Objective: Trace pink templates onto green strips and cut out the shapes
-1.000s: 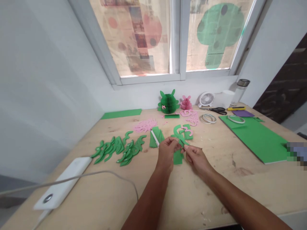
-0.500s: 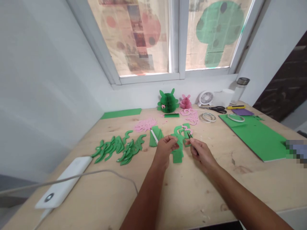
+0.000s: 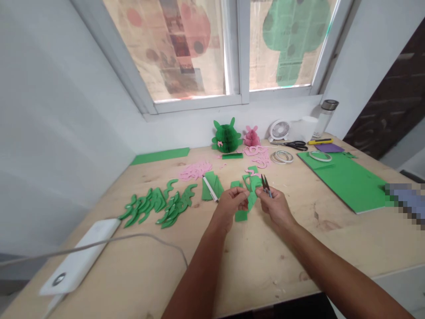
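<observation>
My left hand (image 3: 234, 204) is closed in a pinch at the edge of a cut green paper piece (image 3: 254, 182). Small scissors (image 3: 264, 181) are in my right hand (image 3: 275, 206); their dark blades point up and away from me, slightly apart. The right thumb and fingertip also touch the green piece's near edge. A curved pink paper cutout (image 3: 254, 172) shows just beyond the blades. Below and beside my left fingers lie green strips (image 3: 241, 216), partly hidden by the hand. Left of them, a white pen (image 3: 210, 188) rests across folded green paper (image 3: 216, 180).
Curved green cutouts (image 3: 175, 208) and pink cutouts (image 3: 195, 170) lie in piles at left. Tape rolls (image 3: 282, 156), black scissors (image 3: 296, 145), a yellow cutter (image 3: 320, 141) and a green sheet (image 3: 348, 181) are at right. A cable (image 3: 142, 234) crosses near the white power bank (image 3: 81, 257).
The scissors have swung upright in my right hand, which has come closer to my left. The green paper between the hands has shifted, and the whole view has moved slightly.
</observation>
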`<state>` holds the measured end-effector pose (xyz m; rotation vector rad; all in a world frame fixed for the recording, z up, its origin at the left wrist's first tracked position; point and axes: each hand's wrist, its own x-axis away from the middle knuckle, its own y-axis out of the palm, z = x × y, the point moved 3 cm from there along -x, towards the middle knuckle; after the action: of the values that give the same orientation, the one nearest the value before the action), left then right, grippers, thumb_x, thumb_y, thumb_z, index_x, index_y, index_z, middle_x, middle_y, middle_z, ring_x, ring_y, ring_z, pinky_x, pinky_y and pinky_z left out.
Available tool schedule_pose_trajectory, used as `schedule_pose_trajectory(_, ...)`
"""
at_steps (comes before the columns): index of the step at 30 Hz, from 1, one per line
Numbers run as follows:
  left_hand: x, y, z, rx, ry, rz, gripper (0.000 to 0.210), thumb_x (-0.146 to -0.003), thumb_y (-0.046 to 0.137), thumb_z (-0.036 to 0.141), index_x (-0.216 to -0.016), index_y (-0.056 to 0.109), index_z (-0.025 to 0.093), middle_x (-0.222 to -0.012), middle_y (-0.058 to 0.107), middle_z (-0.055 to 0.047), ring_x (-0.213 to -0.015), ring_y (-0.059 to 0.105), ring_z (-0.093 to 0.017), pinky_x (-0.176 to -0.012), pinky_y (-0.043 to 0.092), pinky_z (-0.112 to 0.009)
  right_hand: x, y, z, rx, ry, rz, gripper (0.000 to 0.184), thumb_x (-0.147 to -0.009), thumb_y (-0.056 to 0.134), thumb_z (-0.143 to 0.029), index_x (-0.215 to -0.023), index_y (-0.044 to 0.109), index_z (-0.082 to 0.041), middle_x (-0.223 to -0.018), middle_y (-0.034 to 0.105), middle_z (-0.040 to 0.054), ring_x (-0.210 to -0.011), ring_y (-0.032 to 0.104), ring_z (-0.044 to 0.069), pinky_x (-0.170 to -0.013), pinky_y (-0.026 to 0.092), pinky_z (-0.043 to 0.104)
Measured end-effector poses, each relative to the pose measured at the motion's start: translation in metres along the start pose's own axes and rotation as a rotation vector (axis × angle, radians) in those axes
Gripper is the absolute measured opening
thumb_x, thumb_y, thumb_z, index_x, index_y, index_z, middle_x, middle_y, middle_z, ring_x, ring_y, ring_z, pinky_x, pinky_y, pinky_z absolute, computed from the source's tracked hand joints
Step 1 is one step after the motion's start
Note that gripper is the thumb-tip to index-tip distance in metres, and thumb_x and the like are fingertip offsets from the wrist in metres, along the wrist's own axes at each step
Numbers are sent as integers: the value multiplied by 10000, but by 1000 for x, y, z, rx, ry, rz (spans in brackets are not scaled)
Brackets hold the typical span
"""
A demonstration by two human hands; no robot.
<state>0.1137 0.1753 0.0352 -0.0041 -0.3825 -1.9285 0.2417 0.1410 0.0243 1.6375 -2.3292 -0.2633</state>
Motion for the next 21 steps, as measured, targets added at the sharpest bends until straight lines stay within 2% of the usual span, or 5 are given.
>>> schedule_pose_trajectory(2,0,3,-3,-26,-26,-36,295,-579,761,377,-704,613,154,-558,594,11,-508,541,-103,-516,430,-221,-1,-2,2,-22,-20,26,415,-537,788,-489,-682,567,-169,-406,281,-127,-370,182,38,-385,103,217)
schedule_pose_trajectory(6,0,7,-8,-80,-45,-82,320,-576,775,391,-619,559,158,-583,639,-25,-480,551,-103,-460,400,-210,-3,-4,2,-37,-51,57,398,-551,785,-475,-684,566,-170,-408,292,-124,-368,195,40,-379,118,215)
schedule_pose_trajectory(12,0,2,-6,0,-20,51,321,-558,772,353,-656,523,174,-578,647,-7,-454,548,-99,-448,387,-203,-1,-1,3,-37,-33,92,409,-527,789,-470,-688,560,-171,-400,291,-130,-360,193,37,-378,108,213)
schedule_pose_trajectory(18,3,7,-4,43,-20,76,305,-564,763,334,-669,526,172,-577,647,-6,-466,543,-102,-466,409,-214,-1,-1,7,-15,-36,96,422,-542,784,-495,-676,548,-171,-397,288,-129,-369,191,38,-387,114,217)
schedule_pose_trajectory(21,3,6,-2,68,8,119,288,-569,756,327,-652,529,170,-576,643,-7,-480,545,-100,-479,418,-213,0,-1,5,10,-38,40,430,-572,775,-519,-693,554,-170,-411,291,-123,-379,200,44,-388,117,219)
